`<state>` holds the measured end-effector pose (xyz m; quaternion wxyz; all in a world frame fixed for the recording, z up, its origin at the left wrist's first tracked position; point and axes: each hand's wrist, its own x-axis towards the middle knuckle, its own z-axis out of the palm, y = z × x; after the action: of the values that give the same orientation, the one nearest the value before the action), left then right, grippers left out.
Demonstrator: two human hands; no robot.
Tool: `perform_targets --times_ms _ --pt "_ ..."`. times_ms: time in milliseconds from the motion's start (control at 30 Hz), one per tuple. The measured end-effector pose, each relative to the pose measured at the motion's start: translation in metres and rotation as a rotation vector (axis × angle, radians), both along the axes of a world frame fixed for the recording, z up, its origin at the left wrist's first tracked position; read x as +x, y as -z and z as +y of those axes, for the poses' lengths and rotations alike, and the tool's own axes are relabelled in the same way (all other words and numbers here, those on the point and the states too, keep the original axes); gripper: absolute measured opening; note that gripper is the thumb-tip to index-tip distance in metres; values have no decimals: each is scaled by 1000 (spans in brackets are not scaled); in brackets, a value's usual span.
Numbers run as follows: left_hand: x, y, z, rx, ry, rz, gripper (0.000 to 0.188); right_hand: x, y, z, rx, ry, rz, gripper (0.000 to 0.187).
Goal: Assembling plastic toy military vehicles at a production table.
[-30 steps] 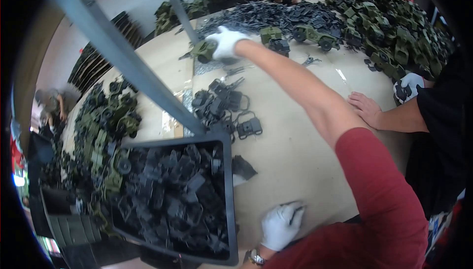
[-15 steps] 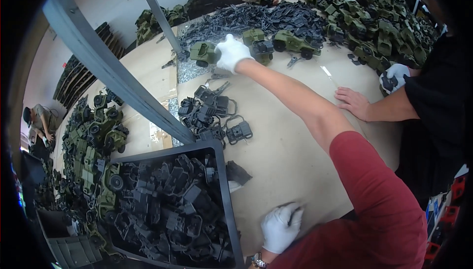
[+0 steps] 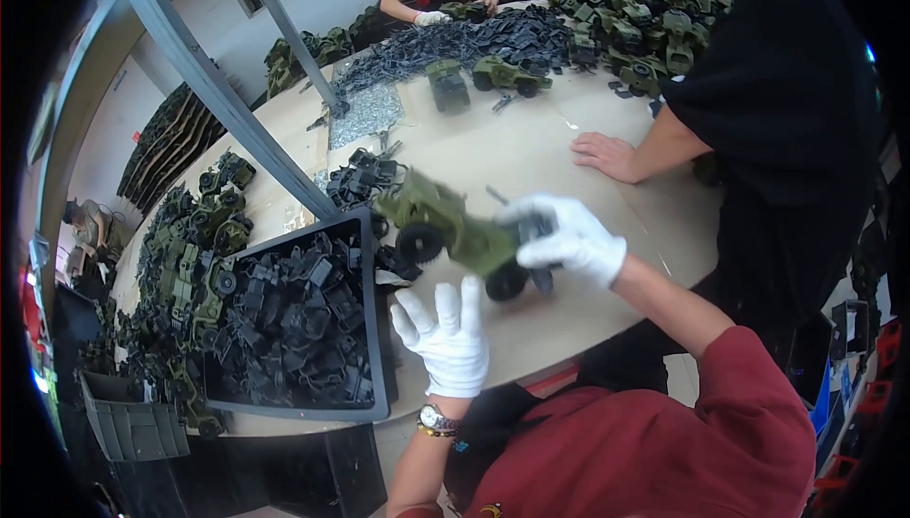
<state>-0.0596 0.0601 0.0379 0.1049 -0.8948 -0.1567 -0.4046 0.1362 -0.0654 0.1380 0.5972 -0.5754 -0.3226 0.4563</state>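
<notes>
Over table (image 3: 531, 333), R hand (image 3: 575, 243) fingers clamp toy jeep (image 3: 463, 234), nearer vs. b4; L hand (image 3: 453, 357) fingers apart.

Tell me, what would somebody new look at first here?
Probably the green toy car in the white-gloved right hand, in the middle of the picture, with the left hand open just below it. Next might come the black bin left of the hands, piled with dark plastic parts. Then perhaps the big heap of green toy cars at the far right of the table.
</notes>
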Motion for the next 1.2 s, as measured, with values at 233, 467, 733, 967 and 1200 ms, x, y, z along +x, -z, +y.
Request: perform_targets --times_ms 233,467,733,967,1200 --pt "-18 -41 -31 357 125 -13 42 -40 10 -84 20 -36 405 57" --pt "-25 -70 -33 237 300 128 33 -10 37 -104 6 -276 330 47" --pt "-45 -20 -69 -1419 278 -574 40 43 115 -57 -184 79 -1047 25" --pt "-3 -54 -51 -2154 740 -967 59 21 89 -75 -344 243 -1440 54" --pt "-4 -38 -51 -2094 760 -999 50 16 107 -61 -321 236 -1221 79"
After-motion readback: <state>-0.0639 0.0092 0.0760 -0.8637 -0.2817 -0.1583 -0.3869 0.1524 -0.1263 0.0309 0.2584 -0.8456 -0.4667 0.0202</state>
